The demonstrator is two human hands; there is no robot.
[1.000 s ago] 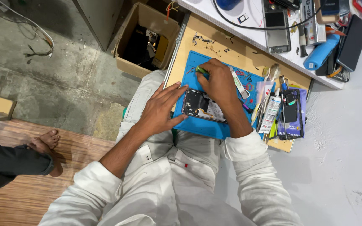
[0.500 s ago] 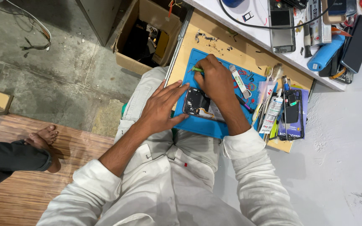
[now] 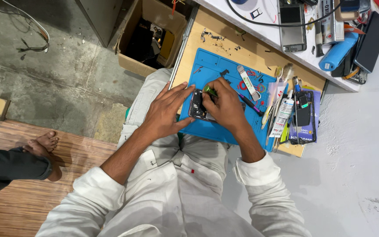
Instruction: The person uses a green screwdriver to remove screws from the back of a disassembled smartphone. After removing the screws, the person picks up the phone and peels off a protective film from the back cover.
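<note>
An opened phone [image 3: 197, 106] with its back off lies on a blue work mat [image 3: 207, 66] that rests on a wooden board [image 3: 251, 50] across my lap. My left hand [image 3: 168, 110] lies flat with fingers spread, pressing the phone's left edge. My right hand [image 3: 224, 104] is closed around a green-handled tool [image 3: 210, 91] whose tip points down into the phone. My right hand covers the right part of the phone.
Tubes, a tweezers-like tool, a dark phone [image 3: 302, 108] and other small tools lie on the mat's right side. A white table [image 3: 268, 33] behind holds a phone, a blue cylinder [image 3: 337, 52] and cables. A cardboard box [image 3: 152, 35] stands at left. Another person's foot [image 3: 42, 145] rests on the wooden floor.
My right hand has drawn back from the mat's far edge to over the phone, with the green tool now at the phone. My left hand stays on the phone's edge.
</note>
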